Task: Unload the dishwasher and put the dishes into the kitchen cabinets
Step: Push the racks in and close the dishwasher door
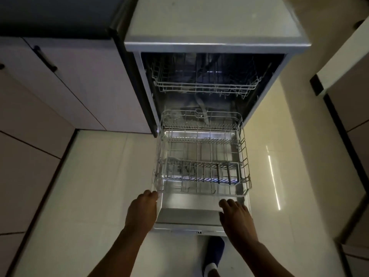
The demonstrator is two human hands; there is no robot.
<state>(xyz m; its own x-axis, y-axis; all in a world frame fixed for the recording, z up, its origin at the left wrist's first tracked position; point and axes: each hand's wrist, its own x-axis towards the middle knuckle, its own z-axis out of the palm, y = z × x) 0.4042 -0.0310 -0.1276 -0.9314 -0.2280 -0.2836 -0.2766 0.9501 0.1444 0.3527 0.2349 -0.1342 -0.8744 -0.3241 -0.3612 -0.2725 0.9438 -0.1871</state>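
The dishwasher [215,45] stands open with its door [189,216] folded down flat. Its white wire lower rack [244,156] is pulled out over the door, and I see no dishes in it. The upper rack [203,86] sits inside the dark tub and also looks bare. My left hand [141,210] reaches to the lower rack's front left corner, its fingertips touching the wire. My right hand [236,218] hovers over the door's right side, just short of the rack's front edge, with its fingers loosely bent and holding nothing.
Pale cabinet doors [60,96] with a black handle [45,58] line the left under a dark countertop. More cabinets [347,100] stand at the right. Glossy floor tiles [99,186] flank the door. My foot in a blue slipper [214,250] is under the door's front edge.
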